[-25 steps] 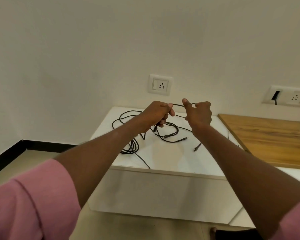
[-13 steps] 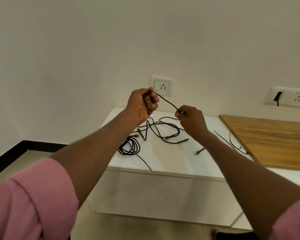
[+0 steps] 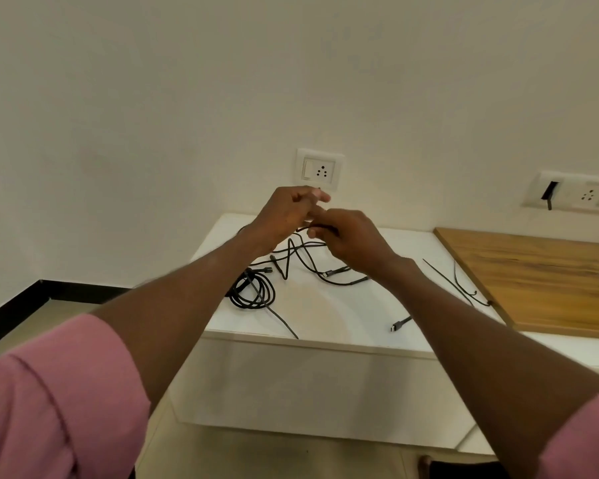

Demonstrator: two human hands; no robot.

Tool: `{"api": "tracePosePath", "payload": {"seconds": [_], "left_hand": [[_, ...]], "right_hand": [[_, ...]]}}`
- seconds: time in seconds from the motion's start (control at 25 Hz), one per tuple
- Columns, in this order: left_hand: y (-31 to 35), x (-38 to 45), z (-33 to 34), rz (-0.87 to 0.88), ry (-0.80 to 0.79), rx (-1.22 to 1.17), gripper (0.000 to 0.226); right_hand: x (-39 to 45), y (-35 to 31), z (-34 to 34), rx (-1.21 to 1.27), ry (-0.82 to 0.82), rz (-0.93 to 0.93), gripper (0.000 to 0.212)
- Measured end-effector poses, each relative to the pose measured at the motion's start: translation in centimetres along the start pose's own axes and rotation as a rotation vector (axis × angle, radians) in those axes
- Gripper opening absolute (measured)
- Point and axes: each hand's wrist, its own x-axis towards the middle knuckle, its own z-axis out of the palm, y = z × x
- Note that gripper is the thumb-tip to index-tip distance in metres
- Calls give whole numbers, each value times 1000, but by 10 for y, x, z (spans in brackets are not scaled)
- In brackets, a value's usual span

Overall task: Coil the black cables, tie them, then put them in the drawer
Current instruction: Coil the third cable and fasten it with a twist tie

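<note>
My left hand (image 3: pixel 287 212) and my right hand (image 3: pixel 348 238) meet above the white cabinet top (image 3: pixel 339 312), both pinching the same thin black cable (image 3: pixel 300 257). Loose loops of that cable hang down from the hands onto the top. A second black cable (image 3: pixel 253 293) lies coiled in a small bundle at the left of the top, with one tail running to the front edge. A cable plug (image 3: pixel 396 326) lies loose near the front right. Two thin black ties (image 3: pixel 464 288) rest at the right, by the wooden board.
A wooden board (image 3: pixel 540 278) covers the surface to the right. Wall sockets sit behind: one (image 3: pixel 320 169) just above my hands, another plate (image 3: pixel 581 197) at far right. The cabinet's white front (image 3: pixel 312 385) faces me; floor and black skirting lie to the left.
My hands were apart with the cable stretched between them; now they have come together over the cabinet, the left lowered and the right raised toward it.
</note>
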Motion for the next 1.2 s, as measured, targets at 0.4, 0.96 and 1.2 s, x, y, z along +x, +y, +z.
{"api": "tracePosePath", "payload": {"seconds": [0.4,0.96,1.2], "left_hand": [[18,0,0,-323,-373,-280,42],[15,-2,-1,-450,-600,-739,27],[20,-2,2,-333,-443,-927,39]], "right_hand": [[5,5,-20,356,457,344,14],[3,14,-22,424,428,404,30],[1,16,-4,429,124,471,30]]}}
